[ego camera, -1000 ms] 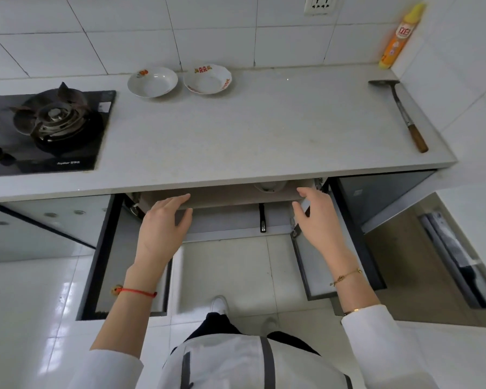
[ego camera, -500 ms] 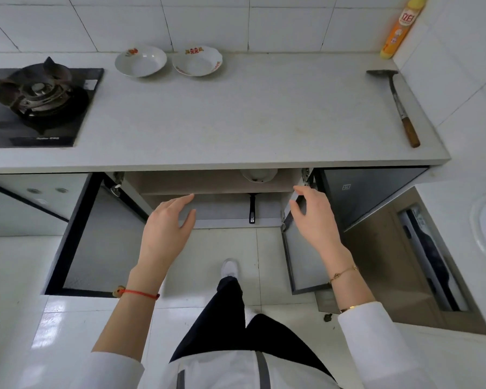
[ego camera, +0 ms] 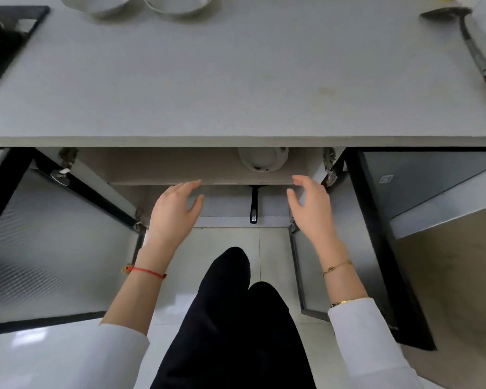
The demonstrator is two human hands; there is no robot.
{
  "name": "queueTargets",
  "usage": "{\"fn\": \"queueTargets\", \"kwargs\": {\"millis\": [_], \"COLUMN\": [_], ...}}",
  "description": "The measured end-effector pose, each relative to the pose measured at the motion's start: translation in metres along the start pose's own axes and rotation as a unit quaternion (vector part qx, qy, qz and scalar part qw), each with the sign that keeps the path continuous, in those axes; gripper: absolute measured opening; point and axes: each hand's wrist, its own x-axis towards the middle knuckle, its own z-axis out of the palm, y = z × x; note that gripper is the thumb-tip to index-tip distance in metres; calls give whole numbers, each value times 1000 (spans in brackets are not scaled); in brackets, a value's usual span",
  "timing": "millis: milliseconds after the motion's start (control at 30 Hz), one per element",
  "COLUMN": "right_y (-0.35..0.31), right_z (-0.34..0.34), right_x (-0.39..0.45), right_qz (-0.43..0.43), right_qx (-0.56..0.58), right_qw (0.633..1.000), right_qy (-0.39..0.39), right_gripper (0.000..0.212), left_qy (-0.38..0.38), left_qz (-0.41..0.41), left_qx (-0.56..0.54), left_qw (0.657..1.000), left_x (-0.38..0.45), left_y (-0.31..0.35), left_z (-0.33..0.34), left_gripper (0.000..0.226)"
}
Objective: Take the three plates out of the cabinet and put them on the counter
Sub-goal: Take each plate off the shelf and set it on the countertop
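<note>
Both doors of the cabinet under the grey counter [ego camera: 236,80] stand wide open. On the cabinet's upper shelf [ego camera: 166,169] a white plate [ego camera: 263,160] shows at the right, partly hidden by the counter's front edge. Two white plates lie at the counter's far edge, one on the left [ego camera: 101,4] and one to its right [ego camera: 177,4], both cut off by the frame. My left hand [ego camera: 176,211] and my right hand [ego camera: 310,209] hover just in front of the shelf edge, fingers apart, holding nothing. The right hand is closest to the shelf plate, below and right of it.
The open left door [ego camera: 48,248] and right door [ego camera: 376,248] flank my arms. A black pan handle [ego camera: 253,206] sticks out from the lower cabinet. A gas hob [ego camera: 6,46] sits far left, a wooden-handled spatula [ego camera: 477,54] far right. My dark-trousered legs [ego camera: 236,318] are below.
My head has dropped lower and closer, so the shelf plate shows more fully. Both hands have let go of the doors and moved slightly inward toward the shelf edge.
</note>
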Motion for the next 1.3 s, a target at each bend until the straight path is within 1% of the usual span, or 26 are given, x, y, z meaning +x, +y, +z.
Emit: {"fn": "queueTargets", "kwargs": {"millis": [200,400,567,700,833,967,1100,1233,1300], "right_y": [67,122,155,171,181,182,177,178,183], "right_z": [80,141,171,180,180,179,183,189,195], "right_x": [52,95,109,121,144,178,209,236,249], "right_qz": [-19,-77,-113,-113,-104,-71,-41,0,13], "right_qx": [12,6,-3,8,17,33,7,-28,-36], "right_qw": [999,994,988,987,988,991,993,997,997], "right_qy": [43,82,105,113,113,105,107,73,60], "right_gripper": [35,34,34,36,37,34,36,40,40], "left_qy": [26,68,97,111,100,83,38,-5,-16], "left_qz": [24,47,51,43,36,7,-20,-33,-41], "left_qx": [2,-16,-25,-17,-22,-36,-61,-93,-93], "left_qw": [999,996,994,993,994,996,997,995,995], "left_x": [45,78,90,102,126,160,200,234,246], "left_y": [-46,-83,-105,-109,-107,-101,-93,-87,-84], "left_z": [101,182,223,240,247,250,259,276,285], "left_gripper": [35,35,36,38,39,40,43,51,51]}}
